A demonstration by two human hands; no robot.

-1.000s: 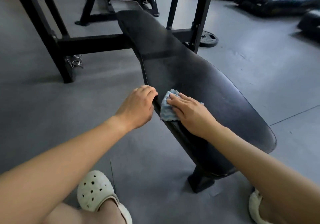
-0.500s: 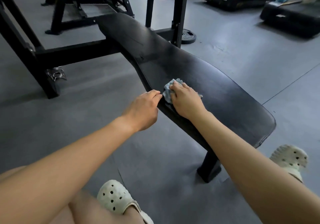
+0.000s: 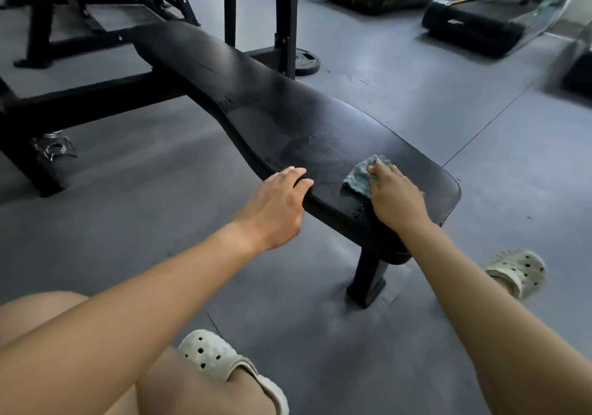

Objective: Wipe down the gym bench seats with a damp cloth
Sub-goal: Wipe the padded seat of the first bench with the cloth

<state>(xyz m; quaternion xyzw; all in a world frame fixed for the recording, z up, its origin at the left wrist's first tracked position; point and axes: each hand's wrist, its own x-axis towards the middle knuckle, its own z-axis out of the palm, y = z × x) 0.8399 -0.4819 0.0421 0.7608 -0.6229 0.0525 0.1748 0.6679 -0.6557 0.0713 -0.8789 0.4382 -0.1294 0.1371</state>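
One long bench seat (image 3: 256, 94) runs away up-left, cloth (image 3: 358, 178) under right hand (image 3: 395, 198)

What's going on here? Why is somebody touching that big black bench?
Someone is cleaning a black gym bench. Their right hand presses a grey-blue cloth flat on the bench's near end, and their left hand rests on its edge close by. Farther up, the padding shows patchy marks, which may be damp from wiping.
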